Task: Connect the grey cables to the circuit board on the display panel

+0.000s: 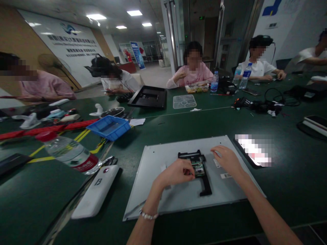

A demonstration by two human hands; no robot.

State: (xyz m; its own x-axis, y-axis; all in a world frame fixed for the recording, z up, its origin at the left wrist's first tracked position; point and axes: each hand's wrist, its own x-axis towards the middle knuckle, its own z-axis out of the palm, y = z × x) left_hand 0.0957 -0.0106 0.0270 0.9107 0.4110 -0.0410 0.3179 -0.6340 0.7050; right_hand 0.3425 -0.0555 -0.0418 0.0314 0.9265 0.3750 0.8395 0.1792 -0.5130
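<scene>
A flat light-grey panel [158, 204] lies on the table in front of me. On it rests a black plastic bracket [206, 185] with a green circuit board [198, 167] set in its upper part. My left hand [176, 173] reaches over the bracket's left side, fingers curled together at the board's edge; whatever they pinch is hidden. To the right of the bracket, my right hand [227, 159] hovers above the panel. Its fingers are loosely bent and apart, with nothing visible in them. White labels [226, 176] are stuck to the panel near that hand.
Right of the panel lies a lit phone [252, 151]. A white power bank [95, 192], a water bottle [68, 153] and a blue tray [109, 127] are to the left. Farther back are a black frame [148, 97] and a clear lid [184, 101]. Several people sit around the table.
</scene>
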